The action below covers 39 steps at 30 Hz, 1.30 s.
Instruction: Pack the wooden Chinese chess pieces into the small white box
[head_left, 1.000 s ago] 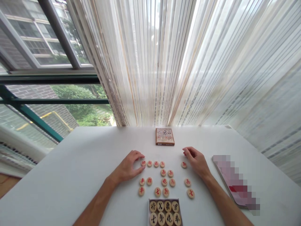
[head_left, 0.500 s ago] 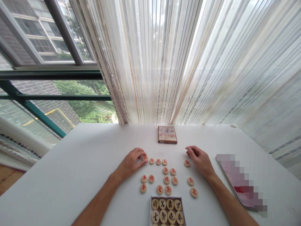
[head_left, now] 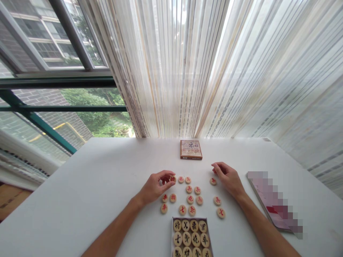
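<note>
My left hand [head_left: 158, 184] pinches a round wooden Chinese chess piece [head_left: 173, 179] with a red character between thumb and fingertips. Two red pieces, a cannon [head_left: 181, 179] and a horse [head_left: 188, 180], lie just right of it. The piece that lay beside the held one cannot be seen, so it may be beneath it. My right hand [head_left: 227, 178] rests on the table with curled fingers and no piece showing in them. Next to its thumb is a red soldier piece [head_left: 213, 181]. Several other red pieces [head_left: 190, 199] are spread face up between my forearms.
An open box [head_left: 172, 237] of black-character pieces stands at the near edge of view. Its printed lid [head_left: 191, 149] lies farther back on the white table [head_left: 112, 167]. A pinkish flat item [head_left: 270, 203], partly pixelated, lies right. Curtains [head_left: 171, 71] hang behind the table.
My left hand has slid the held piece a little to the right, onto the spot where a neighbouring red elephant piece showed. My right hand stays in place. The view has tilted slightly.
</note>
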Each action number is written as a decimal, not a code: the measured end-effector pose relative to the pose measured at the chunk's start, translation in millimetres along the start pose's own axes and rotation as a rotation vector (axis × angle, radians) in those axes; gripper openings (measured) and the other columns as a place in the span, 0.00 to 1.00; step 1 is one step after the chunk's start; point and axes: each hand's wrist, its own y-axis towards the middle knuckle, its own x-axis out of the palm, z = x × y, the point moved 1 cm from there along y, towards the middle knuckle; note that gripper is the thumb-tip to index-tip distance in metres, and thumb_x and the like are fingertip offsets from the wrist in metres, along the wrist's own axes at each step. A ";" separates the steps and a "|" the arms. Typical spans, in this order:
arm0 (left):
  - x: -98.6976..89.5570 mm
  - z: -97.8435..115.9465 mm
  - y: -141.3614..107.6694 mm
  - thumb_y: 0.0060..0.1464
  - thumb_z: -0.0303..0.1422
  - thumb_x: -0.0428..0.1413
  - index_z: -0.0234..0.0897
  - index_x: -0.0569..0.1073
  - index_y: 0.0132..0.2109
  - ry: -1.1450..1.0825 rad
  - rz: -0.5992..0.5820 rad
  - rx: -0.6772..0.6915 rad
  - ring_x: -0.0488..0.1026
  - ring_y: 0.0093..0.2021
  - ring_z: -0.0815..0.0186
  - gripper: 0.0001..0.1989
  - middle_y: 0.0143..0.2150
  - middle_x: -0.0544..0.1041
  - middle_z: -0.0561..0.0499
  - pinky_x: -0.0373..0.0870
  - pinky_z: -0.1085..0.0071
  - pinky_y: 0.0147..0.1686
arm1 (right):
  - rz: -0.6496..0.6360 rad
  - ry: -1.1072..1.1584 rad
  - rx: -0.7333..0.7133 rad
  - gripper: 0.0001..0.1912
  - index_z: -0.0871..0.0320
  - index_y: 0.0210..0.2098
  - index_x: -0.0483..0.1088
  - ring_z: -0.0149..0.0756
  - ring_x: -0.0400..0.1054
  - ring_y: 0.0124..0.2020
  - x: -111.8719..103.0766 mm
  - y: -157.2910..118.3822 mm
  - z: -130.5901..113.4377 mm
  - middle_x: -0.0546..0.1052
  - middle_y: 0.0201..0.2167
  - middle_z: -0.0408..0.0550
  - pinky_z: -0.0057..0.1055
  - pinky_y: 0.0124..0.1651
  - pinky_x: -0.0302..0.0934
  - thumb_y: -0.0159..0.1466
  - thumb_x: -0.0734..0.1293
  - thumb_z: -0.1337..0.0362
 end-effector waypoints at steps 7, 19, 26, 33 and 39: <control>1.6 -4.1 0.3 0.59 0.46 0.61 0.35 0.76 0.54 -0.102 0.003 -0.049 0.75 0.31 0.67 0.22 0.38 0.81 0.47 0.75 0.69 0.35 | 0.006 -0.018 -0.019 0.22 0.57 0.39 0.78 0.40 0.74 0.31 0.0 -0.1 -1.3 0.81 0.29 0.48 0.33 0.37 0.67 0.66 0.65 0.45; 1.5 9.8 -0.1 0.63 0.40 0.59 0.37 0.76 0.59 -0.050 0.035 0.039 0.74 0.30 0.70 0.20 0.40 0.82 0.47 0.74 0.71 0.36 | 0.100 -0.059 -0.264 0.12 0.53 0.39 0.76 0.44 0.75 0.40 3.5 -25.3 -42.9 0.81 0.38 0.52 0.39 0.47 0.69 0.68 0.66 0.53; 18.1 31.9 -9.2 0.63 0.40 0.59 0.37 0.78 0.56 -0.027 -0.008 0.148 0.74 0.35 0.67 0.18 0.44 0.83 0.46 0.75 0.70 0.37 | -0.236 0.002 -0.574 0.11 0.51 0.51 0.73 0.41 0.75 0.42 33.1 -62.1 -79.7 0.80 0.43 0.50 0.36 0.45 0.71 0.70 0.65 0.66; 26.3 32.1 -12.1 0.62 0.39 0.60 0.38 0.78 0.57 -0.044 -0.062 0.213 0.71 0.31 0.69 0.18 0.41 0.83 0.46 0.74 0.71 0.36 | -0.348 0.110 -0.543 0.16 0.49 0.57 0.70 0.39 0.75 0.42 40.0 -70.2 -86.7 0.79 0.43 0.51 0.35 0.45 0.71 0.72 0.61 0.68; 28.9 35.5 -14.0 0.61 0.40 0.62 0.37 0.79 0.55 -0.108 -0.092 0.187 0.76 0.34 0.66 0.18 0.43 0.83 0.44 0.75 0.70 0.36 | -0.454 0.182 -0.538 0.14 0.50 0.53 0.73 0.41 0.75 0.47 46.0 -75.8 -90.1 0.79 0.46 0.52 0.36 0.50 0.71 0.71 0.63 0.68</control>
